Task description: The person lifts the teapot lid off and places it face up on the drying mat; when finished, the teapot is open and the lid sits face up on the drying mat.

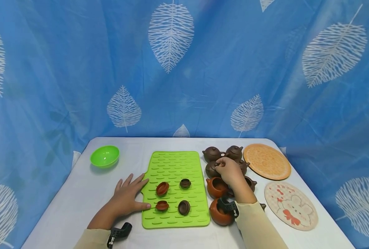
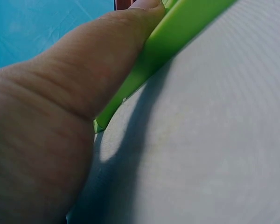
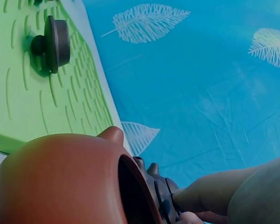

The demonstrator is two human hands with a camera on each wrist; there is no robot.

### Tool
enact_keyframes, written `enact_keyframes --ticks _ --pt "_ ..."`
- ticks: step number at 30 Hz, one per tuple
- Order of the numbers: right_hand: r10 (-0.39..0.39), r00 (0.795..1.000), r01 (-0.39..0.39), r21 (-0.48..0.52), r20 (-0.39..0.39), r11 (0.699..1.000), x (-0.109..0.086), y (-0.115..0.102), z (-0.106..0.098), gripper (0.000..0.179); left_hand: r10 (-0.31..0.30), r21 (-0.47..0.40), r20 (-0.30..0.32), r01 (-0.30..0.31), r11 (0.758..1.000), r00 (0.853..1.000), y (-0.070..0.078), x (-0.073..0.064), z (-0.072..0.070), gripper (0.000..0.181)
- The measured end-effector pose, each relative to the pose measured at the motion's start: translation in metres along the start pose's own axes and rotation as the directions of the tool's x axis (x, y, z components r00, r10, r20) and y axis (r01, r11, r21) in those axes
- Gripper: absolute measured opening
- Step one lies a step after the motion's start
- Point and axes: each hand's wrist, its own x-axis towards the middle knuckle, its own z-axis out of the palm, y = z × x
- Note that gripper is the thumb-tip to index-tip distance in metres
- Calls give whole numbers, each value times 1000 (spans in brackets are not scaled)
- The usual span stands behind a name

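My right hand reaches over a cluster of small clay teapots, its thumb and fingers pinching the lid of a dark brown teapot. In the right wrist view those fingers are at the dark lid, partly behind a lidless reddish-brown teapot. On a green mat lie two reddish lids and two dark brown lids. My left hand rests at the mat's left edge, fingers spread, thumb on the mat.
Behind the right hand stand more dark teapots. Nearer me are open reddish teapots, partly hidden by the right forearm. To the right lie an orange round mat and a rabbit-print round mat. A green bowl stands at far left.
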Motion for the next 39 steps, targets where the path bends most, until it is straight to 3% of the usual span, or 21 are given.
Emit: enact_keyframes --ticks 9,21,31,39 --pt "-8 1000 8 -8 -6 1000 0 0 2 30 -6 5 2 6 1000 1000 0 0 0 109" --pt "9 999 -8 41 -31 999 -2 -4 5 19 -1 13 1 1 1000 1000 0 -1 -2 109" --pt "3 998 2 70 -65 998 -2 -2 3 19 33 6 -10 -33 999 999 -3 2 1 108" --pt "27 998 -19 114 -63 993 -4 -2 4 22 8 11 -4 -8 1000 1000 -2 1 2 109"
